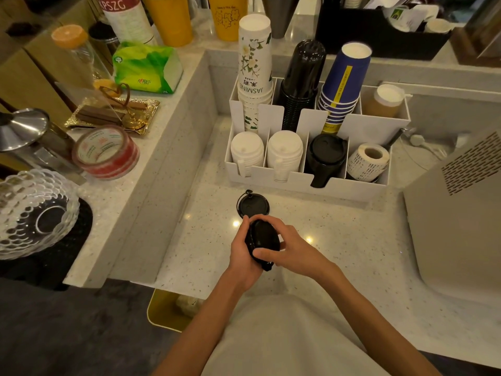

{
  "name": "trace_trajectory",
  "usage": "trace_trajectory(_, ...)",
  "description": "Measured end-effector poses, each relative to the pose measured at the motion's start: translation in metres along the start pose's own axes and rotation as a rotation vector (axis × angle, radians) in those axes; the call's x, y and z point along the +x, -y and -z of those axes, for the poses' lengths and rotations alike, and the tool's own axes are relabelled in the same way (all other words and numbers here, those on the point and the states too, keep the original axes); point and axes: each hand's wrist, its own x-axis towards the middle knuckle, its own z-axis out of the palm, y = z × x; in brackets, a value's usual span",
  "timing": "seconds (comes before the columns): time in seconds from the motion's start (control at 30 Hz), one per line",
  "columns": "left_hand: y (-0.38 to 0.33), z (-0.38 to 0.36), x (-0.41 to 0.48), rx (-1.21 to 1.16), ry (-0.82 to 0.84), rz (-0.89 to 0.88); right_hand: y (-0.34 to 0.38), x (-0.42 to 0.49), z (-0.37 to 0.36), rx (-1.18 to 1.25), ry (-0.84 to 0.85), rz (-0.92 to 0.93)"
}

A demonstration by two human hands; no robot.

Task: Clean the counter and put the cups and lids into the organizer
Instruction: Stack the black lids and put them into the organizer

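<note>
Two hands are busy here, and both are mine. My left hand [245, 249] and my right hand [282, 246] are closed around a small stack of black lids [262, 238], held up on edge just above the counter [352, 240]. My fingers [267, 252] curl tight on the rims, so nothing is loose.

One more black lid [253, 205] lies flat on the counter, just past my hands, near the front wall of the organizer [306, 183].

I think I am gathering the black lids. Next I should pick up the flat one, add it to my stack, and slide them all into the black lid slot [325, 156] in the front row. That slot looks nearly full, so I must push gently.

The two slots to its left hold white lids [246, 150]. The front right corner slot holds a label roll [368, 161]. Tall cups [254, 58] stand in the back row and lean over the front, so I should reach in low.

A big white machine [461, 207] sits along the right edge of the counter, well away from my hands.
</note>
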Motion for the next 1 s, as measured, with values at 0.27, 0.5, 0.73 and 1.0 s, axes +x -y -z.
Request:
trace_trajectory(0.27,0.011,0.0,0.004,0.039,-0.01,0.075,-0.011,0.0,0.001,0.184,0.1,-0.168)
trace_trajectory(0.5,0.008,0.003,0.008,-0.003,-0.04,0.085,-0.011,0.01,-0.005,0.16,0.07,-0.196)
trace_trajectory(0.73,-0.015,0.023,0.013,-0.197,-0.164,-0.072,0.009,0.059,0.007,-0.065,0.227,-0.288)
trace_trajectory(1.0,-0.022,0.049,-0.002,-0.507,-0.287,-0.205,-0.006,0.142,0.017,-1.27,0.284,0.094)
